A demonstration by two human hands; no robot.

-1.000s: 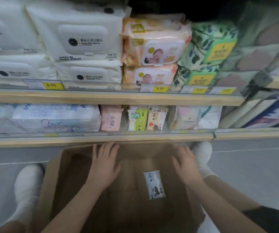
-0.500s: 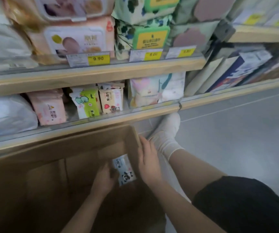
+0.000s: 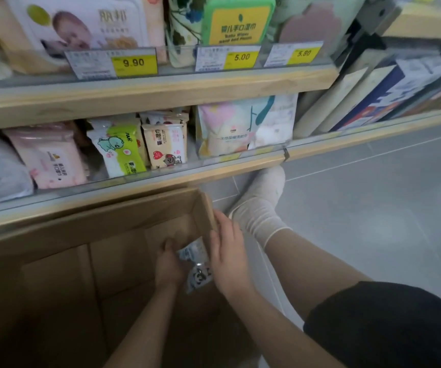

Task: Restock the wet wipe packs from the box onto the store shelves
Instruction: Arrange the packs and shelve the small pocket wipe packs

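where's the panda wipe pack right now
In the head view the panda wipe pack sits low and centre, inside the cardboard box near its right wall, between the left hand and right hand.

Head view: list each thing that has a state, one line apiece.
cardboard box: open, on the floor under the shelf.
panda wipe pack: inside the box, between both hands.
left hand: curled on the pack.
right hand: fingers straight, on the box's right wall.
lower shelf: partly stocked with upright packs.
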